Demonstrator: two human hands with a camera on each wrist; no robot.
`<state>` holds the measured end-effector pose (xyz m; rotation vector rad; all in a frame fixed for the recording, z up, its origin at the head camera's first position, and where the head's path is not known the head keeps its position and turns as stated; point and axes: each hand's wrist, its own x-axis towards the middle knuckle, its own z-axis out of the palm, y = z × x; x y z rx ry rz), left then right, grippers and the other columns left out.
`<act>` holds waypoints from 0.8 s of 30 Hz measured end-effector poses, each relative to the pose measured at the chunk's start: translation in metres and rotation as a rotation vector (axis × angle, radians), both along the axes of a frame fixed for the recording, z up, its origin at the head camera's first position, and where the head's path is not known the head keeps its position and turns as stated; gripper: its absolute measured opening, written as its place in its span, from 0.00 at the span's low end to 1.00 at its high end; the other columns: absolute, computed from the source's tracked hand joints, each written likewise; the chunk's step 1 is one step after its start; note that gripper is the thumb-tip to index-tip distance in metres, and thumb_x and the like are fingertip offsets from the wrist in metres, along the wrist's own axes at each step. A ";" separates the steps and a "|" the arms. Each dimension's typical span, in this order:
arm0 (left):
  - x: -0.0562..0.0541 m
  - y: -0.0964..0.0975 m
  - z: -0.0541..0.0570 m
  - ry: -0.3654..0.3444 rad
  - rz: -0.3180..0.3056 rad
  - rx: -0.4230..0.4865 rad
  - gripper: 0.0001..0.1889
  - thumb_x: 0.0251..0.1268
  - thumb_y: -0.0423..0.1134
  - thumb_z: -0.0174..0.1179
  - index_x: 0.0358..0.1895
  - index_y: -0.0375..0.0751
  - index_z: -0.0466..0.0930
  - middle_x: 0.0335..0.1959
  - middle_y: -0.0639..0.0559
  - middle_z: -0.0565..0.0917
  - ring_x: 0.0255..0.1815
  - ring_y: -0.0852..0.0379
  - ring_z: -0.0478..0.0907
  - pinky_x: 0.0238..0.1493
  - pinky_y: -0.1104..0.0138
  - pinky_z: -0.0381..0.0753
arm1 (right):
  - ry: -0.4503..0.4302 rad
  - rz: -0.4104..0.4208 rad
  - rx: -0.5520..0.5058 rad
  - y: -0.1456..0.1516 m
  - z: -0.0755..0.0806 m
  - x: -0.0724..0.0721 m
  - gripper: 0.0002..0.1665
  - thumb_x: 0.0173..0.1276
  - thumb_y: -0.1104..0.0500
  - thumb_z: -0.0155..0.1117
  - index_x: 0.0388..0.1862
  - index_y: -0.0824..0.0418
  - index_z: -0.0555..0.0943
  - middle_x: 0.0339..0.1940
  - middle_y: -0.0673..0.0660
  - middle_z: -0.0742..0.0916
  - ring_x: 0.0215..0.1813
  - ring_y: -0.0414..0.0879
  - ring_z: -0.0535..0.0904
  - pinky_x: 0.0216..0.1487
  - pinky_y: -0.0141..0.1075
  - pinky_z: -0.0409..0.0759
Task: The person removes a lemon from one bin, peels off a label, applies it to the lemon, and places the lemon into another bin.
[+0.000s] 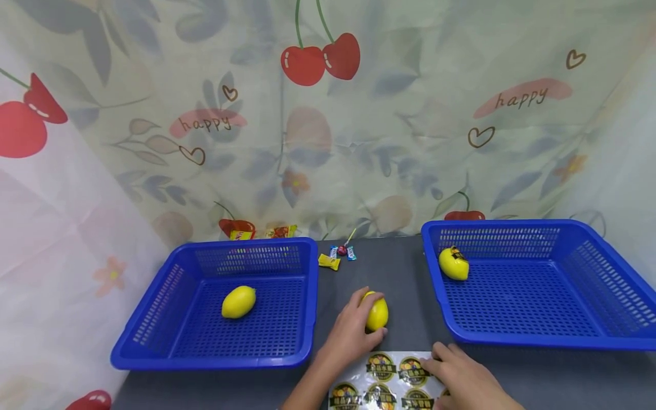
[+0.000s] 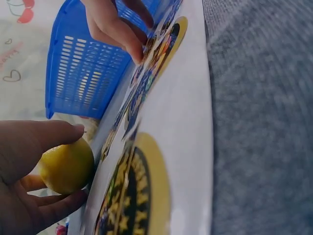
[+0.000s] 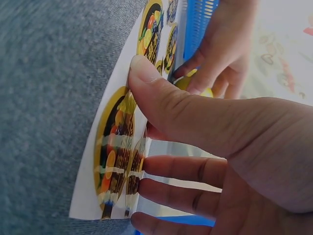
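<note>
My left hand (image 1: 353,324) curls round a yellow lemon (image 1: 378,313) on the dark table between two blue baskets; in the left wrist view the thumb lies along one side of the lemon (image 2: 67,167) and fingers along the other. Below it lies a white sheet of round black-and-gold stickers (image 1: 381,366) with fruit pictures. At the sheet's right side, my right hand (image 1: 463,376) touches a sticker (image 1: 413,370) with a fingertip. Seen from the right wrist, its thumb (image 3: 146,73) lies over the sheet's face and the other fingers are fairly straight, their tips at the sheet.
One lemon (image 1: 238,302) sits in the left blue basket (image 1: 215,362). In the right blue basket (image 1: 538,340), another lemon (image 1: 454,263) bears a dark sticker. Wrapped candies (image 1: 329,262) and a lollipop (image 1: 342,250) lie at the back, before a printed curtain (image 1: 353,171).
</note>
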<state>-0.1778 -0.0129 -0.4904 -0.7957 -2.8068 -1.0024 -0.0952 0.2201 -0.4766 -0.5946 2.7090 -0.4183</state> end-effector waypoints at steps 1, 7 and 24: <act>0.000 0.000 0.000 0.001 0.004 -0.003 0.34 0.58 0.43 0.73 0.69 0.51 0.72 0.71 0.41 0.68 0.61 0.39 0.75 0.55 0.48 0.77 | 0.001 -0.003 -0.001 0.000 0.000 0.000 0.30 0.48 0.49 0.84 0.51 0.53 0.86 0.34 0.43 0.70 0.34 0.40 0.65 0.33 0.40 0.69; 0.001 -0.001 0.005 -0.020 0.028 -0.027 0.36 0.59 0.46 0.73 0.71 0.51 0.71 0.71 0.43 0.68 0.62 0.41 0.74 0.58 0.48 0.76 | -0.012 -0.018 0.005 -0.002 0.001 0.000 0.31 0.47 0.48 0.84 0.51 0.53 0.86 0.34 0.43 0.71 0.34 0.40 0.65 0.34 0.40 0.69; 0.002 -0.003 0.007 -0.019 0.029 -0.047 0.36 0.59 0.47 0.73 0.71 0.51 0.69 0.71 0.43 0.67 0.63 0.43 0.74 0.57 0.48 0.77 | -0.002 -0.045 0.017 -0.004 0.002 0.002 0.31 0.45 0.47 0.85 0.49 0.54 0.86 0.36 0.44 0.72 0.36 0.42 0.67 0.35 0.42 0.71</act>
